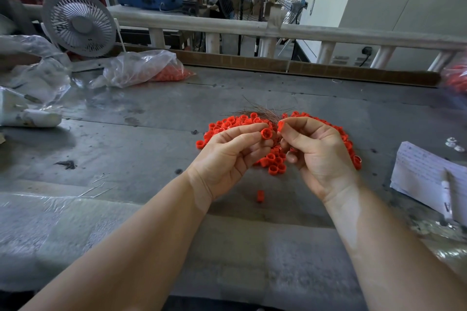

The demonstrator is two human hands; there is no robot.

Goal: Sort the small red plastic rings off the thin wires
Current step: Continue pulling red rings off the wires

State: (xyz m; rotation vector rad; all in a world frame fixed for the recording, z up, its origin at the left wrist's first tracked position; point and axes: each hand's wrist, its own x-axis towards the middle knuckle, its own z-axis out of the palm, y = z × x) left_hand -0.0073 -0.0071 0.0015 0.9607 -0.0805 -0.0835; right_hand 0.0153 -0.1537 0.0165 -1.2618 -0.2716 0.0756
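Note:
A heap of small red plastic rings [227,124] lies on the grey metal table [126,139], with a bundle of thin brown wires [260,111] at its far edge. My left hand [232,156] is held palm up over the heap and pinches one red ring [265,133] between thumb and fingers. My right hand [318,151] is close beside it, fingers curled, pinching another red ring [281,126] at its fingertips. One stray ring [260,196] lies alone on the table nearer to me.
A clear bag holding red rings [151,68] and a small white fan [78,23] sit at the far left with other crumpled plastic [38,76]. Paper sheets with a pen [429,179] lie at the right. A railing [252,28] runs behind the table.

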